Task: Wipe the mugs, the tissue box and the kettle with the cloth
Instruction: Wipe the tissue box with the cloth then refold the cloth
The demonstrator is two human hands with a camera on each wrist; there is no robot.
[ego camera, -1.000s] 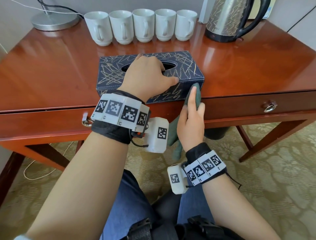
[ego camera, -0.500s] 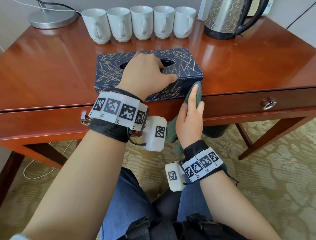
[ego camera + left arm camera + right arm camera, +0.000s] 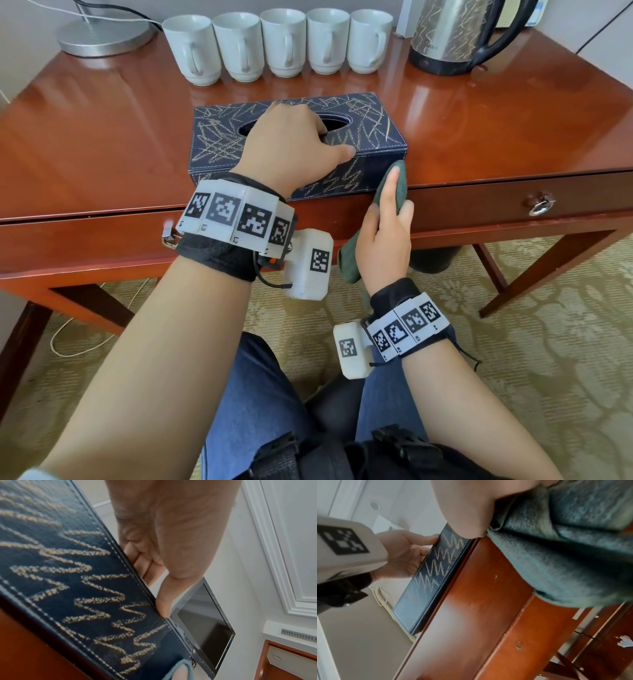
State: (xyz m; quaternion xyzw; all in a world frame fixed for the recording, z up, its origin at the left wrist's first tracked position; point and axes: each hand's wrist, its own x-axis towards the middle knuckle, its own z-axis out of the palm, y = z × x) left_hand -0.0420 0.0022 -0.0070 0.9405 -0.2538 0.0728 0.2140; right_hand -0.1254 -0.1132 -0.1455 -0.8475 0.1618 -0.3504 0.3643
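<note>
On the desk [image 3: 102, 137] my left hand [image 3: 287, 144] grips the tissue box [image 3: 373, 126] at the near edge; my right hand [image 3: 383, 246] presses the cloth [image 3: 400, 181] against its near-right corner. Mugs [image 3: 284, 44] and kettle [image 3: 452, 37], far back, look untouched.

A glossy reddish wooden desk [image 3: 102, 137] with a ring-pull drawer [image 3: 539, 207] fills the upper frame, a round silver lamp base [image 3: 102, 37] at its upper left, patterned carpet [image 3: 548, 342] below, and a dark screen [image 3: 202, 623] in the left-wrist view.
</note>
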